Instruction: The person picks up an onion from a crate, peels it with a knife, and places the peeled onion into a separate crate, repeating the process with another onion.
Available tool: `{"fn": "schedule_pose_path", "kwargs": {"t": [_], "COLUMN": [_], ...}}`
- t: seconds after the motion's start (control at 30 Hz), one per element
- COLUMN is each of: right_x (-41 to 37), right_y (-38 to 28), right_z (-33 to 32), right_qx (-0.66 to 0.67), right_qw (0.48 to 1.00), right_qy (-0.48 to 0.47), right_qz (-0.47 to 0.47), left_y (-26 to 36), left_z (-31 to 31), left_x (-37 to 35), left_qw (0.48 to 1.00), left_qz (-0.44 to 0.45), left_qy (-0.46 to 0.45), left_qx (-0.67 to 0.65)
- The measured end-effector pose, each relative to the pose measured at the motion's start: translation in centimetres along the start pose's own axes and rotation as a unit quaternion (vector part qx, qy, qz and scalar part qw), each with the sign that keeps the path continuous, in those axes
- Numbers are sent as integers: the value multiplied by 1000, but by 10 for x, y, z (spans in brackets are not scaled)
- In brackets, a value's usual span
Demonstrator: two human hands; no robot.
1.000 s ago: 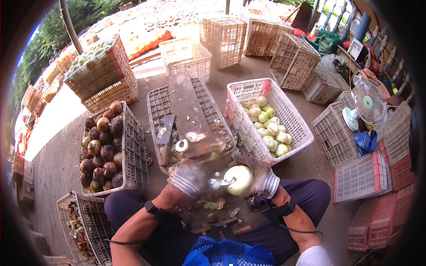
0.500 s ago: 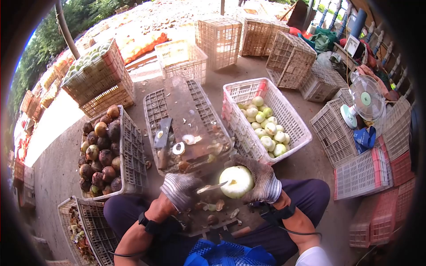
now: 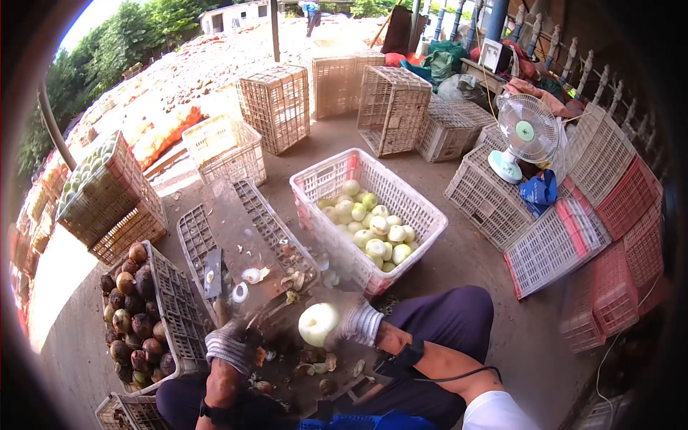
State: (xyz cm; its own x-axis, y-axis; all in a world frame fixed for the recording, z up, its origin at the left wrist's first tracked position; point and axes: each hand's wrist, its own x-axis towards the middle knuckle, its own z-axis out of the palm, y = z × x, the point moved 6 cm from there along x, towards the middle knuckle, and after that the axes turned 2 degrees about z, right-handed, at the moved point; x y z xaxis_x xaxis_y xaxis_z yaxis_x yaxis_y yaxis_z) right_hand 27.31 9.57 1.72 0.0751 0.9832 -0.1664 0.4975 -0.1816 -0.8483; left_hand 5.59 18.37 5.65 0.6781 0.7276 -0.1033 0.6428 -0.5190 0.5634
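The right hand [image 3: 356, 320] gripped the peeled onion [image 3: 317, 325] just off the bench's [image 3: 233, 215] near right corner, while the left hand [image 3: 231, 347], whose hold we could not make out, hung by the near left corner.

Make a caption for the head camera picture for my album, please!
Onion time: a gloved right hand holds one peeled onion, with more peeled onions in the plastic crate ahead.

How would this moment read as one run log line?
left hand: grip unclear | right hand: holding pale onion | front crate: pale onions | left crate: dark-skinned onions
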Motion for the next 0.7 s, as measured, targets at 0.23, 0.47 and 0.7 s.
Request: {"fn": "schedule_pose_path", "kwargs": {"t": [0.23, 0.47, 0.7], "right_x": [7, 44, 69], "right_y": [4, 18, 176], "right_z": [-99, -250, -223], "right_qx": [72, -231, -377], "right_qw": [976, 940, 875], "right_qy": [198, 204, 32], "right_qz": [49, 147, 302], "left_y": [-16, -25, -26], "left_z": [0, 4, 29], "left_x": [13, 20, 25], "left_qw": [990, 983, 987], "left_qz": [-113, -129, -116], "left_qy": [33, 66, -9], "left_qx": [76, 114, 112]}}
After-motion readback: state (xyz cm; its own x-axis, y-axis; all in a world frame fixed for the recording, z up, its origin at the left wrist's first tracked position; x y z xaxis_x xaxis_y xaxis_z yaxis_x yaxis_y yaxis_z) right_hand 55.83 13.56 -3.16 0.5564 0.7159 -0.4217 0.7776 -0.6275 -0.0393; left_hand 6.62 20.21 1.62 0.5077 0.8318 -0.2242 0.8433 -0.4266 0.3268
